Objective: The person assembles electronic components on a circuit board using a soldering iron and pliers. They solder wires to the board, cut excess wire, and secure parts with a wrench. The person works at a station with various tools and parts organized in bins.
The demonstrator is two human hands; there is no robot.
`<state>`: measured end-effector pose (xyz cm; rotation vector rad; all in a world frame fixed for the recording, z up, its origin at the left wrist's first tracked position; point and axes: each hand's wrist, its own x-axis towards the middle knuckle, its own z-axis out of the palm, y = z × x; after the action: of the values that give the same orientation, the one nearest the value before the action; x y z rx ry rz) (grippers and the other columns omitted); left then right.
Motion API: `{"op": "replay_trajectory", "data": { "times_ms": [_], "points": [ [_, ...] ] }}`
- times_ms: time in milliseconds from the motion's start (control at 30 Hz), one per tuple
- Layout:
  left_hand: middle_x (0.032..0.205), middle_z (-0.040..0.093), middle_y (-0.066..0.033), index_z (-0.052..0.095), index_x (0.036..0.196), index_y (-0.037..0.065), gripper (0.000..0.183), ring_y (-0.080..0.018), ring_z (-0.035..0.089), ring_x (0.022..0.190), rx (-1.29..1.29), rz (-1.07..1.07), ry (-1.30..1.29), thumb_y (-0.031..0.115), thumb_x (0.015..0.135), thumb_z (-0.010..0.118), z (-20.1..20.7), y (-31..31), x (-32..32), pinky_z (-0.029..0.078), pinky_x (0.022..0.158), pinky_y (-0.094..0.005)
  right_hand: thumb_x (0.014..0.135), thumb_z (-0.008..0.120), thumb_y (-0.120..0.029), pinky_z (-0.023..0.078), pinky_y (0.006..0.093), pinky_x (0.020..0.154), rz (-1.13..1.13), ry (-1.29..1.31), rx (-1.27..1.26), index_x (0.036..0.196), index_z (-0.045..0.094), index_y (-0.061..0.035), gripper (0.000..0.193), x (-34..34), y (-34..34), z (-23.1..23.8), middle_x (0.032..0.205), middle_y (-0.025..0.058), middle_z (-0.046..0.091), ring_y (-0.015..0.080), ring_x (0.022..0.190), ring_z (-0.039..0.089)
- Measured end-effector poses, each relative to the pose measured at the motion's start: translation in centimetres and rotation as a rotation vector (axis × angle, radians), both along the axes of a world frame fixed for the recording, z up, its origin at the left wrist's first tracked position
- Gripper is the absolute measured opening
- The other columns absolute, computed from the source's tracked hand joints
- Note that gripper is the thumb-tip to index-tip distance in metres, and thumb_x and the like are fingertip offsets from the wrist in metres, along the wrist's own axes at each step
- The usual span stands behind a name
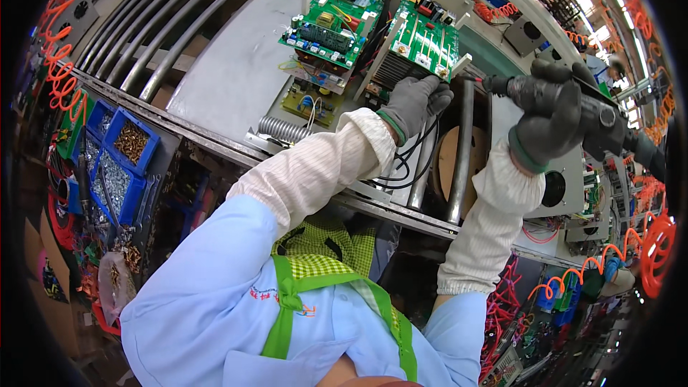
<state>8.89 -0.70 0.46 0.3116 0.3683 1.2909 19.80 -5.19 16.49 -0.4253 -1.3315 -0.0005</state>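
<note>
My left hand (414,106), in a grey glove, has its fingers bent and pressed together at the near edge of the right green circuit board (424,37). Whatever those fingertips hold is hidden. Under that board sits a dark finned heat sink (393,72). In my right hand (548,122), also gloved, is a black power screwdriver (600,120), lying nearly level. Its bit points left toward the board's right corner; contact cannot be made out. A second green circuit board (333,23) stands to the left, above a small yellowish board (309,106) and a coiled metal part (281,129).
Steel rollers (175,50) and a pale metal plate (226,64) lie along the conveyor. Black cables (410,168) loop beside my left wrist. Blue bins of screws (130,142) stand at left. Orange coiled hoses (59,64) hang at both sides. A fan-fitted panel (566,172) stands right.
</note>
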Motion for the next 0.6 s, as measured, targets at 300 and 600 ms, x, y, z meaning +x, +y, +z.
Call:
{"op": "replay_trajectory", "data": {
  "times_ms": [300,600],
  "points": [
    [0.089,0.066,-0.0101,0.058,0.101,0.001,0.016,-0.0172,0.066,0.077,-0.031,0.02,0.013,0.015,0.096,0.054,0.1,-0.1,0.1,0.058,0.066,-0.0255,0.083,0.058,-0.013,0.055,0.0343,0.064,0.166,0.051,-0.099,0.108,0.052,0.0071,0.033,-0.9,1.8,0.0,0.076,0.0189,0.065,0.0251,0.066,0.067],
    [0.09,0.066,-0.0102,0.058,0.102,0.0,0.017,-0.0173,0.067,0.08,-0.021,0.035,0.013,0.015,0.096,0.053,0.0,0.0,0.2,0.058,0.068,-0.0249,0.083,0.058,-0.011,0.054,0.0325,0.065,0.171,0.056,-0.205,0.106,0.053,0.0071,0.029,-1.0,2.2,-0.7,0.076,0.0179,0.065,0.024,0.067,0.066]
  ]
}}
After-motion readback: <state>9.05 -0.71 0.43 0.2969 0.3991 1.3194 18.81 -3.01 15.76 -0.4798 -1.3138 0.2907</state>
